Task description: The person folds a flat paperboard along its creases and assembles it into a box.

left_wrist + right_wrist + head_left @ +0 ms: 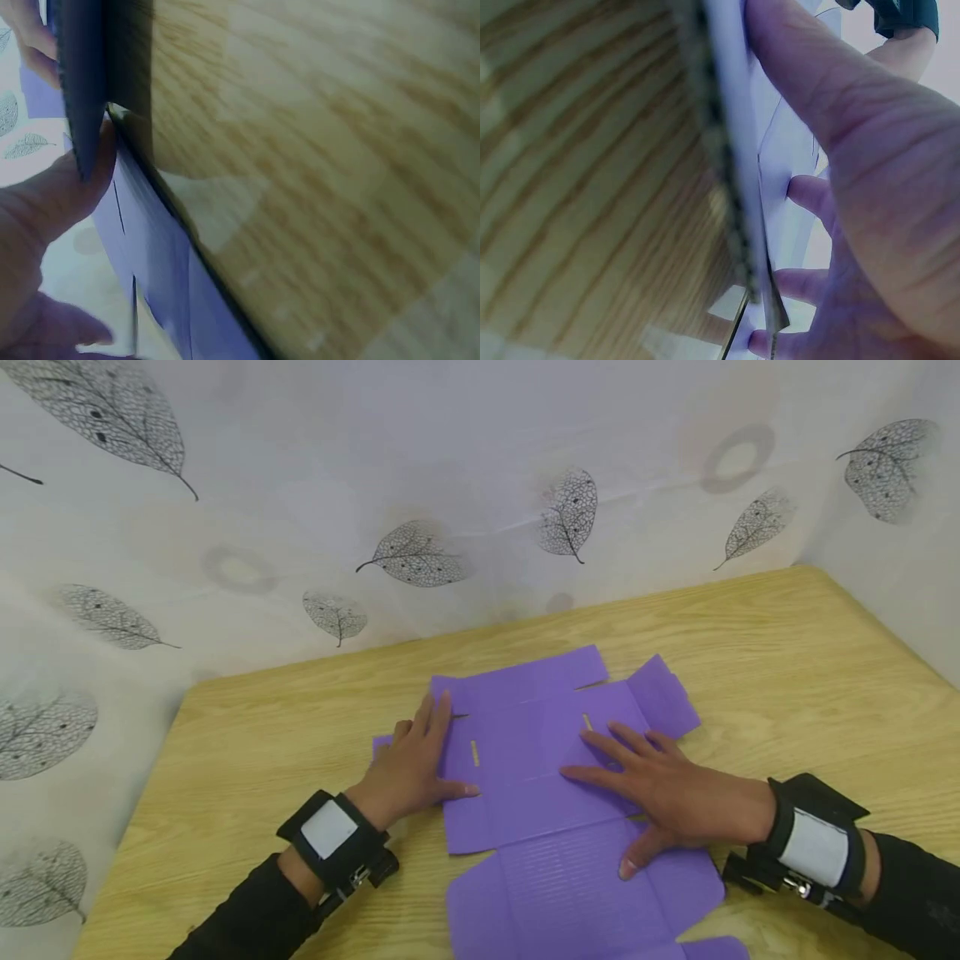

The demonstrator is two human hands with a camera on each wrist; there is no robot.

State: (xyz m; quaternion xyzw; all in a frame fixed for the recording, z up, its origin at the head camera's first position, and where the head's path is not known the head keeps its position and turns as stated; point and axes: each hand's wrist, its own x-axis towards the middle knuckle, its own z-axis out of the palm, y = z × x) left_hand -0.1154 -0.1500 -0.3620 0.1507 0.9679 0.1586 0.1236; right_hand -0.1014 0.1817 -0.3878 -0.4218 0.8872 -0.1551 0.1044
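An unfolded purple cardboard box blank (536,743) lies on the table, with flaps, crease lines and small slots showing. My left hand (408,768) rests on its left edge, fingers stretched toward the far side and thumb pointing inward. Over the right part of the sheet, my right hand (667,793) presses with spread fingers, its thumb on the ribbed nearer panel. Seen from the left wrist, the thumb (56,199) touches the cardboard (161,255) close to a raised panel edge. In the right wrist view, straight fingertips meet the sheet's face.
The wood-grain table (787,677) extends around the cardboard on both sides. Behind it hangs a pale cloth (480,460) printed with grey leaves. Each wrist wears a black strap, the left strap (330,831) and the right strap (817,847), with a small camera attached.
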